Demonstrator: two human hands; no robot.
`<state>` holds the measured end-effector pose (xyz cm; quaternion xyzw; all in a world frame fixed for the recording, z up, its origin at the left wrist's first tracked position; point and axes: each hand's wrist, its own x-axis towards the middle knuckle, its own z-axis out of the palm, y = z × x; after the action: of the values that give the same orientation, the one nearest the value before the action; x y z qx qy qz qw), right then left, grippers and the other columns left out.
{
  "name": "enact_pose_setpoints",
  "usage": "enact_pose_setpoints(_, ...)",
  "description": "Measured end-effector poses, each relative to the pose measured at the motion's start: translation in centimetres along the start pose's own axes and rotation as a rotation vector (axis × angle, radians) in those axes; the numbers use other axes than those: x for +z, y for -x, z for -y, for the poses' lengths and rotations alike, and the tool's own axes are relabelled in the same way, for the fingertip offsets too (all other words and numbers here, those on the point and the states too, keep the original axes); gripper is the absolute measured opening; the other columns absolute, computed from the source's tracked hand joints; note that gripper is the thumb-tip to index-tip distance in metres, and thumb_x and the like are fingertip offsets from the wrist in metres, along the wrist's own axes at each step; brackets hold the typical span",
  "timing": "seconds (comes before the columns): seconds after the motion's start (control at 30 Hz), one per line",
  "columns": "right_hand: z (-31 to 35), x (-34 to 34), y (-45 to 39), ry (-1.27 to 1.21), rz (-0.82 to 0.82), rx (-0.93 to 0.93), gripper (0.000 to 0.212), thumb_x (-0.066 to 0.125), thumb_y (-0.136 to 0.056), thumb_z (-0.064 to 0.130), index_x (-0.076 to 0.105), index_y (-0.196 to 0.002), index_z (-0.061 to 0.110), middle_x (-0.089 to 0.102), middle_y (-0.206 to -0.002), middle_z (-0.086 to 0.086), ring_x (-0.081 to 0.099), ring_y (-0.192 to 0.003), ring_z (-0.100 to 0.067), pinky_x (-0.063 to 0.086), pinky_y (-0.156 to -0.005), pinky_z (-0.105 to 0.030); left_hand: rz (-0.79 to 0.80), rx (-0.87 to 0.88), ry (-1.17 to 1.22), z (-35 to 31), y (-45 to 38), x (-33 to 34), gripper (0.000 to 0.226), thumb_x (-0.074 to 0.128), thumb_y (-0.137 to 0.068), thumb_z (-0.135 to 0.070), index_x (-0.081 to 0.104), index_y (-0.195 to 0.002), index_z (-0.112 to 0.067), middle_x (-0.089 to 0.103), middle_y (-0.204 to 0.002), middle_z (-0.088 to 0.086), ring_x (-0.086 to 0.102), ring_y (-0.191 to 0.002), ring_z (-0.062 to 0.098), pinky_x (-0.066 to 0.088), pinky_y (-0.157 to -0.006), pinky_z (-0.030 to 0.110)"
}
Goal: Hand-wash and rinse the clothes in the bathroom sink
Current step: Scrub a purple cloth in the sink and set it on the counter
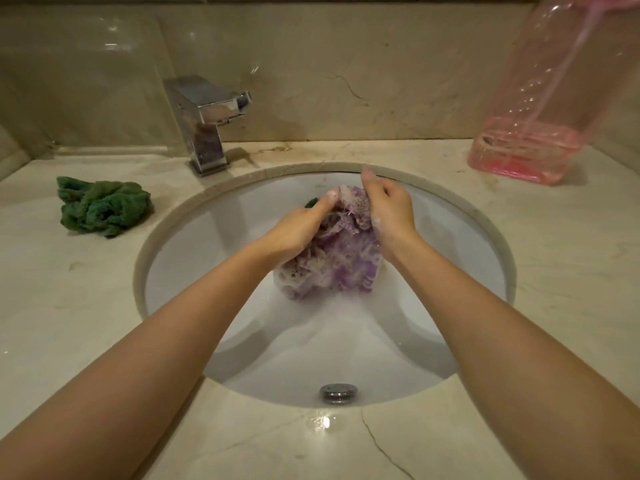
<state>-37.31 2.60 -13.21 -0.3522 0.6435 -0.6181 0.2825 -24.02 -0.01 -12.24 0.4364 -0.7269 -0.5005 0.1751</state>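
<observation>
While the soapy purple garment point(332, 251) is held bunched above the white sink basin point(194, 258) at frame centre, its upper edge is pinched between the left hand point(298, 230) and right hand point(388, 209). Suds could be flicked onto the tabletop point(554, 271), or the slippery cloth dropped, if scrubbed hard.

The pink bottle point(540, 109) at far right was cut off by the top edge, its cap out of view. The purple garment point(337, 258) hid the left hand's point(294, 233) fingertips and most of a green item point(310, 202) behind it. The garment's type was indeterminable.
</observation>
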Motion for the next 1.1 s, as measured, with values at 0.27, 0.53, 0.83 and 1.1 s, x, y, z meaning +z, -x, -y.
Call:
enact_pose_setpoints(0.27, 0.6, -0.2, 0.2, -0.213, 0.177, 0.112, 0.028, 0.058, -0.094, 0.039, 0.064, -0.087, 0.013, 0.07, -0.089, -0.009, 0.067, -0.087, -0.024, 0.053, -0.088, -0.041, -0.063, 0.034, 0.412, -0.5, -0.4, -1.1, 0.011, 0.062, -0.092, -0.016, 0.07, -0.099, -0.012, 0.075, -0.088, 0.01, 0.072, -0.075, 0.021, 0.059, -0.075, 0.029)
enact_pose_setpoints(0.53, -0.1, 0.0, 0.8, 0.099, 0.545, 0.385, 0.09, -0.004, -0.09, 0.071, 0.067, -0.11, 0.019, 0.069, -0.109, -0.009, 0.064, -0.098, -0.023, 0.047, -0.073, -0.032, -0.079, 0.002, 0.877, -1.4, 0.1, -2.0, 0.017, 0.047, -0.093, -0.014, 0.059, -0.08, -0.013, 0.068, -0.075, 0.008, 0.064, -0.07, 0.022, 0.052, -0.079, 0.034)
enact_pose_setpoints(0.83, -0.4, -0.2, 0.0, 0.0, 0.312, 0.397, 0.042, 0.04, -0.1, 0.047, 0.067, -0.088, 0.017, 0.073, -0.102, -0.012, 0.069, -0.096, -0.031, 0.053, -0.09, -0.05, -0.308, -0.107, 0.876, -0.6, -0.6, -2.3, 0.024, 0.048, -0.088, -0.026, 0.052, -0.066, -0.02, 0.062, -0.062, -0.002, 0.057, -0.066, 0.017, 0.044, -0.076, 0.031)
enact_pose_setpoints(1.1, -0.2, -0.7, -0.5, 0.109, -0.139, 0.094, 0.04, 0.06, -0.093, 0.04, 0.057, -0.078, 0.003, 0.055, -0.071, -0.018, 0.061, -0.074, -0.03, 0.046, -0.068, -0.031, -0.177, -0.125, 0.609, -0.8, -0.4, -1.8, 0.044, 0.053, -0.087, -0.06, 0.064, -0.087, -0.018, 0.074, -0.072, 0.002, 0.069, -0.078, 0.023, 0.053, -0.082, 0.035)
